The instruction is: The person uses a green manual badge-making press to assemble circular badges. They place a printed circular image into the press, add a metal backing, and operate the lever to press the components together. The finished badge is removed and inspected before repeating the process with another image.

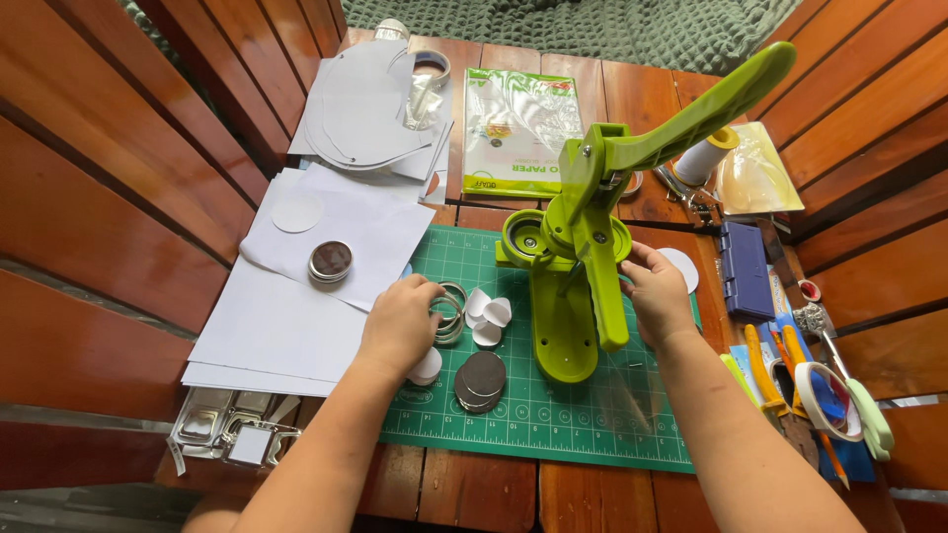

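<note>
Tabletop [494, 489]: red-brown wooden slats, crowded with craft supplies.
Cutting mat [592, 424]: green, gridded, under the press.
Button press [573, 266]: lime green, upright on the mat, handle raised toward upper right.
Right hand [657, 294]: fingers curled against the press's round die; a dropped handle could likely pinch them.
Left hand [400, 321]: loosely curled over metal rings [451, 314]; whether it grips one, I cannot tell.
Loose discs [481, 380]: stacked nearby; a nudge may scatter them.
</note>
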